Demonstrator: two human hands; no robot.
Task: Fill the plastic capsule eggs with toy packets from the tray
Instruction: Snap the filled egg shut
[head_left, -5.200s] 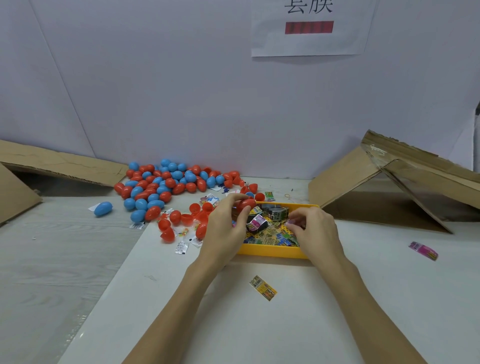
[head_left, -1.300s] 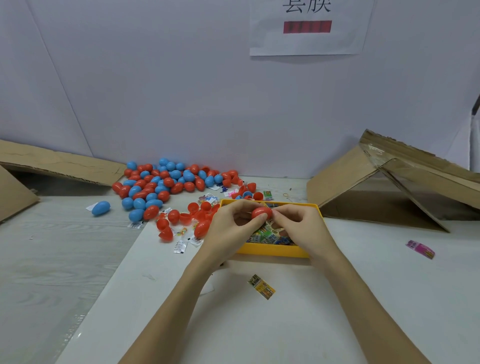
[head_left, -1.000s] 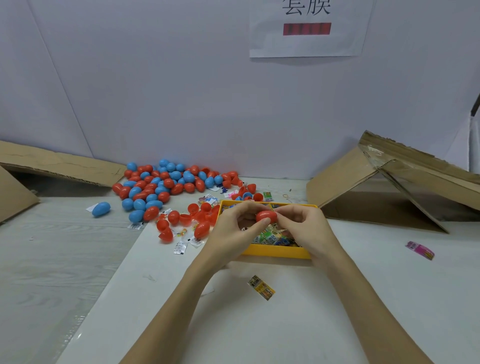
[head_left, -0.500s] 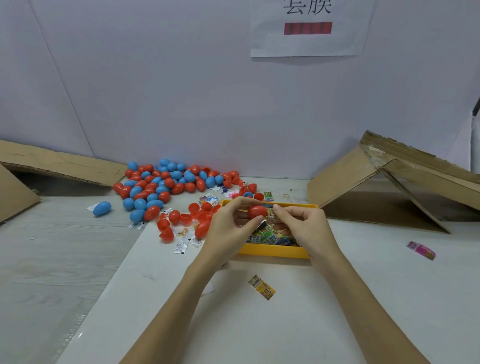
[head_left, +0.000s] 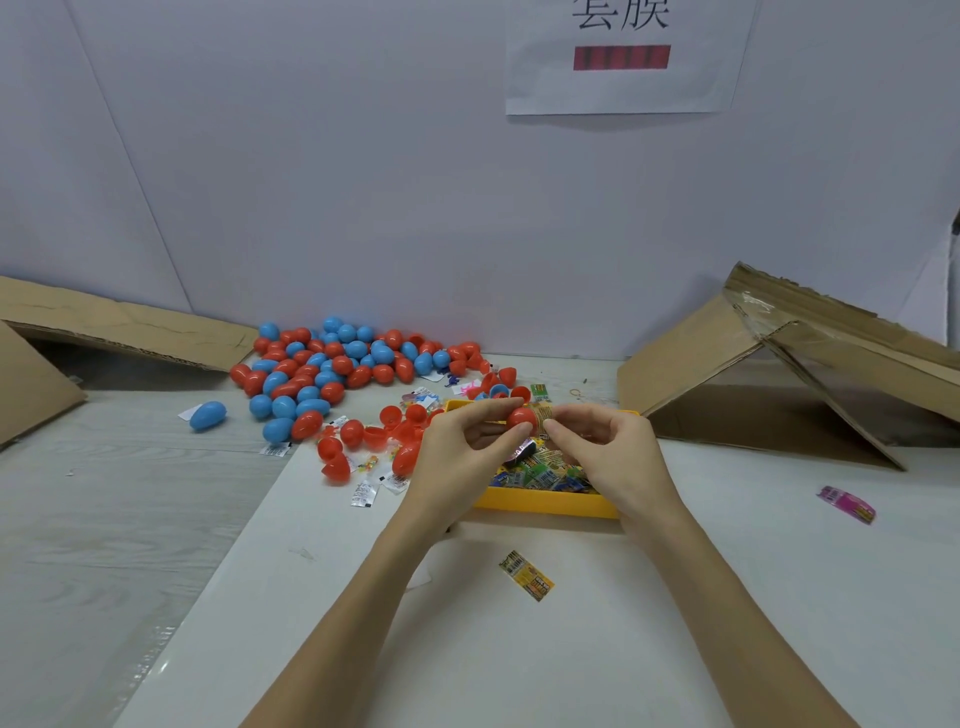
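1. two hands met above the yellow tray (head_left: 545, 503): the left hand (head_left: 457, 457) pinched a red egg half (head_left: 521, 417) between thumb and fingers, held over the tray's far side.
2. the right hand (head_left: 605, 452) pinched a yellowish packet (head_left: 543, 415) right against the half's open side; whether it had gone in at all could not be told.
3. the tray itself held a heap of printed packets (head_left: 540, 470), so plenty of stock was left.
4. left of the tray, close by, lay a cluster of red halves (head_left: 374, 439) and eggs, some clearly open, with small clear packets (head_left: 363, 491) scattered among them.
5. farther left of the tray and toward the wall, a big pile (head_left: 332, 364) of blue and red eggs sat shut; my guess was that these were the finished ones, though nothing showed their contents.
6. one blue egg (head_left: 208, 415) lay alone, well left of the tray, beyond the pile.
7. a stray packet (head_left: 525, 575) lay on the table just nearer than the tray, and a pink one (head_left: 847, 504) well to its right.
8. judged overall, the job looked well along but unfinished: the egg in hand needed its packet pushed home and the second half snapped on, and the open halves beside the tray awaited filling.
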